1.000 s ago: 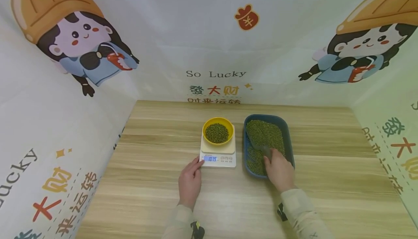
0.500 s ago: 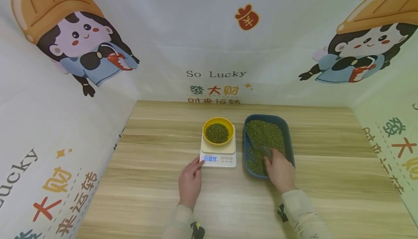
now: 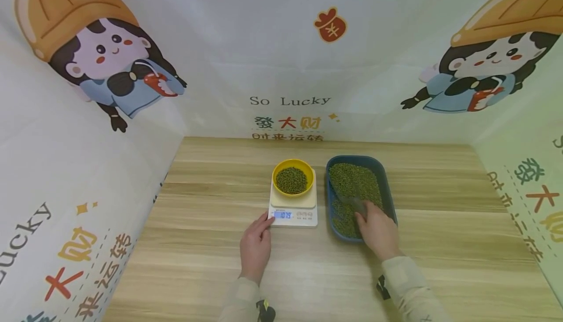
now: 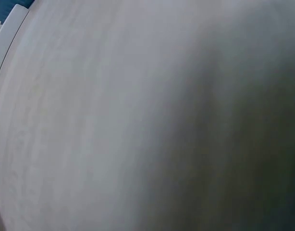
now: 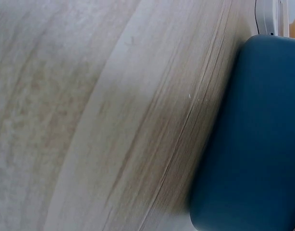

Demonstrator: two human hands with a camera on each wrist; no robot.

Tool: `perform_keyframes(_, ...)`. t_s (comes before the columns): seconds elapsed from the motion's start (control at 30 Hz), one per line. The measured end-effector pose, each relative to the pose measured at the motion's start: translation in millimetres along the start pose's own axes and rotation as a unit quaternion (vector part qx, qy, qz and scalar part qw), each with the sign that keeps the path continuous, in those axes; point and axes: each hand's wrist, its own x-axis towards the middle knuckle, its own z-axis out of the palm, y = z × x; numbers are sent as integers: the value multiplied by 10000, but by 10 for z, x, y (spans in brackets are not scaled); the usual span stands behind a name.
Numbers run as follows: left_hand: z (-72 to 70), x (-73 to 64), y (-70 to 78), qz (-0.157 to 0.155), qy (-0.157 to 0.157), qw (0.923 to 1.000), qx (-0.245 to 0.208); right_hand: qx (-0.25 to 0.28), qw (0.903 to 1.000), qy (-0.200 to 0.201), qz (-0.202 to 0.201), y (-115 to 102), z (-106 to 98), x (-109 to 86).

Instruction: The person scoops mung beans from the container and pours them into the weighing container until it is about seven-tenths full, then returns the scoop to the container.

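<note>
In the head view, a white kitchen scale (image 3: 281,222) stands mid-table with a yellow bowl (image 3: 282,192) on it. Green beans, like mung beans, (image 3: 292,180) lie in the bowl, and the display reads 107.9. My left hand (image 3: 255,248) touches the scale's front left corner with its fingertips. To the right is a blue tray (image 3: 389,200) of the same beans (image 3: 358,178). My right hand (image 3: 379,230) grips the handle of a dark, see-through scoop (image 3: 349,199), whose blade lies among the beans in the tray. Neither wrist view shows the scoop.
The wood-grain table (image 3: 211,190) meets a printed white cloth (image 3: 220,68) at the back and both sides. In the right wrist view, the tray's outer wall (image 5: 253,125) fills the right side. A scale edge (image 4: 10,38) shows at the left wrist view's corner.
The tray's far end has edged slightly left, and my right hand has shifted very slightly. My left hand and the reading of 107.9 stay the same.
</note>
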Motion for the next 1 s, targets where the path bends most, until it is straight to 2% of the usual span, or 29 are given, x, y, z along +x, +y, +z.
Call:
perform_keyframes(0.67,23,8,-20,97,37,9998,179,-33,10000,71,-2,20,31,8)
perform_keyframes(1.0,7,2,3,119,95,9998,92,-33,9999,151,-18,20,37,5)
